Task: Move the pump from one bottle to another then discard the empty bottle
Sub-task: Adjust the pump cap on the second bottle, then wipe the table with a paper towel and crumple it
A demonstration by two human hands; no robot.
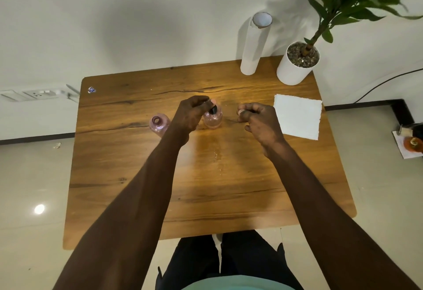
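Two small clear pink bottles stand on the wooden table (206,175). The left bottle (159,123) has an open neck with no pump. The right bottle (214,119) carries a black pump (212,109) at its neck. My left hand (192,113) hovers over that bottle, its fingertips pinched on the pump top. My right hand (258,120) is just to the right of the bottle, apart from it, fingers curled in with nothing visible in them.
A white paper sheet (297,116) lies at the table's right. A tall white roll (255,44) and a potted plant (297,62) stand at the far right corner. A small sticker (91,90) sits at the far left corner. Small wet spots (217,154) mark the table's middle.
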